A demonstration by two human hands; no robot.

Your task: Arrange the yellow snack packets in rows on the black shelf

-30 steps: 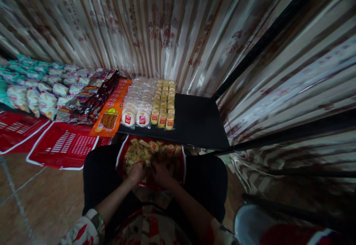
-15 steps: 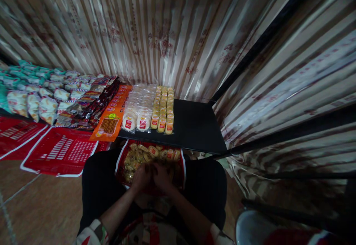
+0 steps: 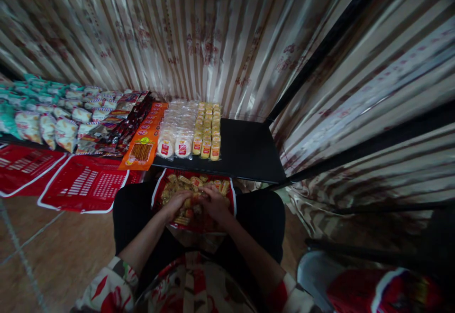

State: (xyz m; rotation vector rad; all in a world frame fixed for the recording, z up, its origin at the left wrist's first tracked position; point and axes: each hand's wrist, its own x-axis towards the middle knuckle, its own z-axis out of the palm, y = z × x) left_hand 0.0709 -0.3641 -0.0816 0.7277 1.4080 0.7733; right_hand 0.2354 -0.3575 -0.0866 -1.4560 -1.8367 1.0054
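Note:
Between my knees sits a red basket (image 3: 233,198) holding many small yellow packets of wrapped biscuits (image 3: 184,179). My left hand (image 3: 177,202) reaches in from the left, its fingers stretched over the packets near the middle. From the right, my right hand (image 3: 214,204) rests on the packets with its fingers apart and pointing inward. The fingertips of both hands are close together; whether a packet lies under them is hard to see in the dim light. Just beyond, rows of similar yellow packets (image 3: 206,130) stand on a black shelf (image 3: 245,149).
Left of the yellow rows lie clear-wrapped white rice crackers (image 3: 175,148), an orange snack bag (image 3: 142,144), dark red packs (image 3: 121,130) and white snack bags (image 3: 66,133). More red baskets (image 3: 87,182) hang below the shelf at left. A black frame bar (image 3: 327,168) slants across the right.
My hands have moved from being drawn together at the near part of the basket to further in, with fingers now spread over the packets. The view has shifted slightly.

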